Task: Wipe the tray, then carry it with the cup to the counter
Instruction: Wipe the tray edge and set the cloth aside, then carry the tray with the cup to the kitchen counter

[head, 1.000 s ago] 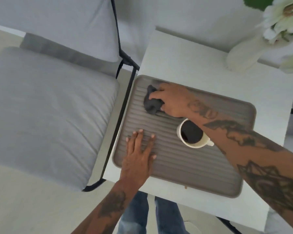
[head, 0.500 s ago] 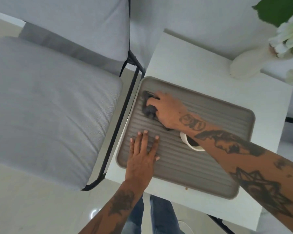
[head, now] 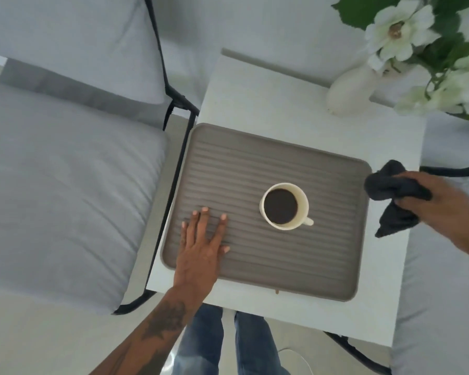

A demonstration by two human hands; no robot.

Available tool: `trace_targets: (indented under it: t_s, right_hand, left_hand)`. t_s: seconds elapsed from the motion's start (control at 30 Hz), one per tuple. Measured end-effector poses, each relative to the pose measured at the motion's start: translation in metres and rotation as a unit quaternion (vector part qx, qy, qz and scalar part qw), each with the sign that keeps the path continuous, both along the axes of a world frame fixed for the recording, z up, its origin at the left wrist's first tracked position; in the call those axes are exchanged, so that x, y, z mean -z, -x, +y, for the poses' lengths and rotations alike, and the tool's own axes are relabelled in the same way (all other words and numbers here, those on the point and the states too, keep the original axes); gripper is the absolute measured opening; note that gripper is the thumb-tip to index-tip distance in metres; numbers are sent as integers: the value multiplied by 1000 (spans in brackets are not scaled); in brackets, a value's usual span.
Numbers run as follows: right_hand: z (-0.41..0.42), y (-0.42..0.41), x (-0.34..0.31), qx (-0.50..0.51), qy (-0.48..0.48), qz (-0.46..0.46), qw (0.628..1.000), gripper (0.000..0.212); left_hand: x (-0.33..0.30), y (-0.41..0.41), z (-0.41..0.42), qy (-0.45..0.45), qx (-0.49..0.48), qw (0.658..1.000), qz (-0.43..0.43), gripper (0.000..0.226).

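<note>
A grey-brown ribbed tray (head: 255,163) lies on a small white side table (head: 268,98). A white cup (head: 303,197) full of dark coffee stands upright near the tray's middle, handle pointing right. My left hand (head: 201,247) rests flat on the tray's near-left part, fingers spread, holding nothing. My right hand (head: 441,204) is off the tray, past its right edge, gripping a crumpled dark cloth (head: 390,193) that hangs above the table's right edge.
A white vase (head: 349,90) with white flowers (head: 398,31) stands at the table's far right corner. A grey cushioned chair (head: 65,171) with a black frame sits close on the left. My jeans-clad legs (head: 222,342) are under the table's near edge.
My right hand has lifted the cloth from the tray's far-left corner and swung it right, off the tray. The cup is now fully uncovered. My left hand stayed flat on the tray.
</note>
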State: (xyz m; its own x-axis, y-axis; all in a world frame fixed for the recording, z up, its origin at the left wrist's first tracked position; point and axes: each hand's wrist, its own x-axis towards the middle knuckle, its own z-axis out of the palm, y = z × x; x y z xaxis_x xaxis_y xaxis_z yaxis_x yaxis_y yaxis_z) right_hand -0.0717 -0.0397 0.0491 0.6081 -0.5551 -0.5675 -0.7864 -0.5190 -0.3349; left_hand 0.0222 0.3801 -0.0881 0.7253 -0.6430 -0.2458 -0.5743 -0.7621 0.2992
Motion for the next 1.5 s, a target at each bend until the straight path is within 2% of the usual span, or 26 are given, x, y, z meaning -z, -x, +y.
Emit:
trace_targets:
  t_s: [0.1,0.2,0.33,0.37,0.4,0.47,0.5,0.57,0.63,0.7,0.83,1.0,1.17,1.5]
  right_hand:
    - [13,73,8,116,-6,-12,993,42]
    - [43,110,34,210,19,-21,977,45]
    - [74,125,64,235,85,-1,968,54]
    - [81,124,67,232,130,8,964,56]
    - [85,122,69,206,187,0,961,54]
    - [95,108,70,118,268,-85,952,41]
    - [102,98,70,95,255,-132,953,36]
    - [109,86,79,107,178,-153,966,35]
    - [112,79,91,155,110,-141,972,34]
    - [116,77,98,167,86,-143,972,33]
    - [115,79,103,179,75,-178,965,35]
    - [119,74,109,210,50,-206,954,37]
    - [126,71,117,250,69,-225,939,41]
    - [122,71,98,214,106,-282,929,40]
  left_hand:
    - [-2,0,0,-5,6,1000,3,62]
    - [-5,-1,1,-14,3,1000,19,63]
    - [-16,-8,3,5,-3,999,47,64]
    - [-20,-12,3,23,-8,999,45,61]
    - [-24,-16,5,49,-22,998,39,56]
    - [-32,-27,9,93,-70,993,10,44]
    - [-36,-33,11,98,-97,990,-17,39]
    - [-40,-45,14,89,-147,983,-61,32]
    - [-38,-55,15,82,-187,977,-53,32]
    - [-31,-63,14,93,-199,975,-17,31]
    - [-15,-68,8,126,-207,970,35,39]
    - [-9,-64,5,134,-243,960,34,38]
    - [-18,-62,-3,162,-295,940,58,43]
    - [-44,-57,-6,197,-293,934,52,48]
